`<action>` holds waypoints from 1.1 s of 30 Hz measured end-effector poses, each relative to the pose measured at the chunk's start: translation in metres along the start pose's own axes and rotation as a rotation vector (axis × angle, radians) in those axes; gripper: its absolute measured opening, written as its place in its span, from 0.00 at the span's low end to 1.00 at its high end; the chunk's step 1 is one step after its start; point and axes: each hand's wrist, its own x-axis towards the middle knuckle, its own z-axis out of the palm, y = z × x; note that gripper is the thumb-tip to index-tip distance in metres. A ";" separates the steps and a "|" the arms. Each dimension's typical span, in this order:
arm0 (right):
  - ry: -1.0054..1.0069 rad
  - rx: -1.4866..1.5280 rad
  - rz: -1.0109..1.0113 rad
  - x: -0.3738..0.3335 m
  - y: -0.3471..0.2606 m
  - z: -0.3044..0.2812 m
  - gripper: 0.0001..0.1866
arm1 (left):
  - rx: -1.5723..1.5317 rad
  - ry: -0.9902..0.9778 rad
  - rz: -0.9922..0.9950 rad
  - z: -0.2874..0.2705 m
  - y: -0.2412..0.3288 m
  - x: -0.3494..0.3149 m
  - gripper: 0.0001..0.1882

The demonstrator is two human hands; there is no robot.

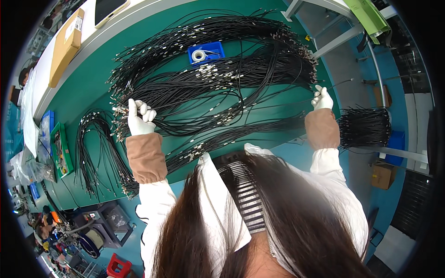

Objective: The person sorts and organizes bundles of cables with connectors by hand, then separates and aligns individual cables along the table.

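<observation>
Both of my hands wear white gloves, with brown sleeve covers above the wrists. At the left end of the black cable bundles, my left hand (140, 116) is closed in a pinch on a cable, and light-coloured cable ends show beside its fingertips. My right hand (322, 98), at the table's right edge, is closed around a thin black cable (340, 84) whose tip sticks out to the right. Whether one cable runs between both hands I cannot tell. Between them lies a wide bundle of black cables (185, 88) with white tags, and a smaller bundle (218, 139) lies nearer me.
A blue tray (206, 52) with a white tape roll sits among the cables on the green table (97, 60). More cables (88, 139) curve at the left, by a green bin (62, 150). Another bundle (365, 127) rests beyond the right edge. A white shelf (153, 14) borders the back.
</observation>
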 end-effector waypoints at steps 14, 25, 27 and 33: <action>0.073 -0.043 0.090 0.024 0.019 -0.048 0.21 | -0.002 -0.021 -0.002 0.000 -0.002 0.003 0.16; 0.411 -0.096 -0.172 0.051 0.023 -0.091 0.19 | -0.048 -0.093 -0.032 -0.004 -0.007 0.011 0.13; 0.439 -0.308 -0.246 0.047 0.032 -0.086 0.20 | -0.035 -0.095 -0.033 -0.001 -0.010 0.011 0.13; -0.427 -1.653 -0.646 -0.023 0.066 0.027 0.17 | 0.009 -0.149 -0.033 0.004 -0.011 0.013 0.13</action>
